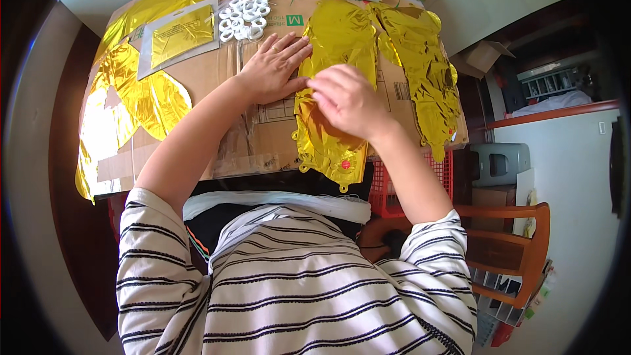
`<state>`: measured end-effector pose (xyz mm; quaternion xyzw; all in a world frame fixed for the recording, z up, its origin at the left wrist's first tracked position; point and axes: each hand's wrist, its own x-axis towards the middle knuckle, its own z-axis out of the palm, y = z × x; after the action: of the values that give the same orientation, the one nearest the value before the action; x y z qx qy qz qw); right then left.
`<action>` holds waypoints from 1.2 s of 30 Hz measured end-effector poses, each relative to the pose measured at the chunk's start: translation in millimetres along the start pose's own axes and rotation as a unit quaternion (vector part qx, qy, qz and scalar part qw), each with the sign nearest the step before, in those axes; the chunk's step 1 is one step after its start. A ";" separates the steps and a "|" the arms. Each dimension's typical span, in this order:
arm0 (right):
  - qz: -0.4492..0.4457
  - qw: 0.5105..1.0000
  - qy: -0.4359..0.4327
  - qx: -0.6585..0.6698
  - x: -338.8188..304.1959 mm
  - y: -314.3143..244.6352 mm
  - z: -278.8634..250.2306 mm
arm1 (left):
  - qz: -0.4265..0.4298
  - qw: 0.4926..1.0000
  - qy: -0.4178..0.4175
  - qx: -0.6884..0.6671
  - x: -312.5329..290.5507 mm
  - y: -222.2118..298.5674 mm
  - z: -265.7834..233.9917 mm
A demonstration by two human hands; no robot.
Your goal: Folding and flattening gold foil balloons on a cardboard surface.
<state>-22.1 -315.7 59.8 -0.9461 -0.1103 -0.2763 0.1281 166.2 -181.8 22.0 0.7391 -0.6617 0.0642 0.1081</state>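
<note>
Just beyond the left hand [273, 69], white rings [247, 13]

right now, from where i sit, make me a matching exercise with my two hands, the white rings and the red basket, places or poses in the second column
1. left hand
2. right hand
3. white rings
4. red basket

A. clustered right of the clear pouch
B. lower than the cardboard
C. over the gold foil, fingers bent
D. flat at the foil's left edge

Pairs: 1-D, 2-C, 3-A, 4-B
</note>
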 end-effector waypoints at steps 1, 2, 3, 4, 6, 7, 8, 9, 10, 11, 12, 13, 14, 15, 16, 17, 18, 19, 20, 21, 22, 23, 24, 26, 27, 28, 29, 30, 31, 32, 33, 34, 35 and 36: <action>-0.019 1.000 -0.005 0.003 0.3 -7.8 4.0 | 0.003 1.000 0.005 0.004 -0.2 -2.0 3.2; -0.040 0.999 -0.002 0.006 0.5 -12.8 8.9 | 0.006 1.000 0.010 0.008 -0.1 -2.3 3.6; -0.032 0.999 -0.020 -0.002 -0.8 -17.9 11.3 | 0.006 1.000 0.009 0.010 -0.1 -2.4 4.0; -0.023 0.999 -0.037 -0.010 -2.4 -22.9 12.9 | 0.007 1.000 0.009 0.012 0.1 -2.5 4.5; -0.012 0.997 -0.065 -0.030 -4.7 -24.7 18.1 | 0.005 1.000 0.005 0.014 1.4 -1.8 3.3; -0.007 0.997 -0.069 -0.039 -5.5 -26.4 19.2 | 0.003 1.000 0.003 0.013 1.5 -0.6 3.1; -0.002 0.996 -0.074 -0.046 -6.9 -29.4 20.0 | 0.000 1.000 -0.001 0.013 1.2 0.1 2.9; 0.003 0.995 -0.079 -0.054 -7.7 -31.3 20.8 | 0.001 1.000 -0.001 0.012 1.3 0.1 2.5; 0.002 0.995 -0.081 -0.059 -8.1 -31.6 22.3 | 0.001 1.000 -0.002 0.011 1.6 0.0 2.1; 0.002 0.994 -0.083 -0.064 -8.4 -31.9 23.7 | 0.001 1.000 -0.002 0.011 1.6 -0.2 1.8; 0.002 0.994 -0.085 -0.069 -8.3 -32.2 24.4 | 0.005 1.000 0.017 0.007 1.1 -2.1 3.9; -0.003 0.994 -0.080 -0.070 -7.5 -32.1 24.7 | 0.009 0.999 0.036 0.003 0.2 -5.3 7.7; -0.006 0.995 -0.074 -0.072 -7.8 -31.7 25.0 | 0.015 0.998 0.054 -0.002 -0.2 -5.6 7.7; -0.009 0.995 -0.069 -0.073 -8.2 -31.7 25.2 | 0.012 0.998 0.065 -0.017 -0.5 -6.4 7.5; -0.006 0.995 -0.069 -0.069 -8.5 -32.4 24.7 | 0.009 0.997 0.076 -0.033 -0.6 -7.9 6.9; -0.003 0.995 -0.070 -0.064 -8.4 -33.5 23.7 | 0.005 0.995 0.087 -0.049 -0.8 -8.3 4.9; 0.000 0.996 -0.071 -0.060 -8.7 -34.0 23.3 | 0.010 0.993 0.105 -0.048 -0.1 -8.7 3.6; -0.001 0.996 -0.071 -0.061 -9.4 -33.9 23.4 | 0.018 0.993 0.103 -0.053 1.3 -8.9 2.1; -0.004 0.996 -0.070 -0.063 -9.4 -33.3 23.6 | 0.025 0.993 0.101 -0.057 3.1 -9.7 -0.1; -0.006 0.996 -0.069 -0.064 -9.4 -32.9 23.9 | 0.033 0.993 0.099 -0.062 4.6 -10.5 -1.2; -0.008 0.996 -0.067 -0.064 -9.6 -33.2 24.2 | 0.037 0.993 0.103 -0.054 6.0 -11.6 -0.6; -0.009 0.996 -0.066 -0.064 -10.0 -33.9 24.4 | 0.040 0.992 0.108 -0.046 7.5 -12.3 0.2; -0.011 0.996 -0.065 -0.064 -10.4 -34.5 24.7 | 0.044 0.992 0.112 -0.039 8.1 -12.8 0.8; -0.013 0.996 -0.067 -0.065 -11.1 -34.8 25.5 | 0.045 0.993 0.098 -0.049 7.6 -14.3 -0.1; -0.013 0.995 -0.068 -0.065 -11.3 -34.6 25.6 | 0.046 0.993 0.091 -0.055 7.9 -14.5 -1.1; -0.014 0.995 -0.067 -0.066 -11.3 -34.3 25.6 | 0.046 0.994 0.090 -0.052 8.6 -14.3 -1.6; -0.015 0.996 -0.065 -0.067 -11.2 -34.4 25.6 | 0.046 0.994 0.088 -0.048 8.9 -14.4 -1.7; -0.016 0.996 -0.063 -0.068 -11.2 -34.6 25.7 | 0.046 0.994 0.087 -0.045 9.1 -14.5 -1.9; -0.015 0.996 -0.063 -0.067 -11.1 -35.2 25.9 | 0.046 0.995 0.083 -0.043 9.0 -14.7 -2.0; -0.014 0.996 -0.062 -0.067 -10.8 -35.7 26.2 | 0.046 0.995 0.079 -0.040 9.3 -15.0 -2.2; -0.014 0.996 -0.062 -0.066 -10.5 -36.2 26.4 | 0.046 0.995 0.076 -0.038 9.6 -15.3 -2.3; -0.013 0.996 -0.061 -0.068 -10.9 -36.4 27.2 | 0.045 0.996 0.073 -0.036 10.0 -15.7 -2.5; -0.013 0.996 -0.059 -0.069 -12.0 -36.1 28.4 | 0.045 0.996 0.070 -0.034 10.9 -15.9 -2.7; -0.012 0.996 -0.058 -0.071 -12.7 -36.0 28.9 | 0.045 0.996 0.067 -0.032 11.9 -16.0 -2.8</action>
<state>-28.4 -274.7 35.8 -0.9658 -0.1093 -0.2297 0.0502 183.6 -191.0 26.3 0.6986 -0.6875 0.0972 0.1730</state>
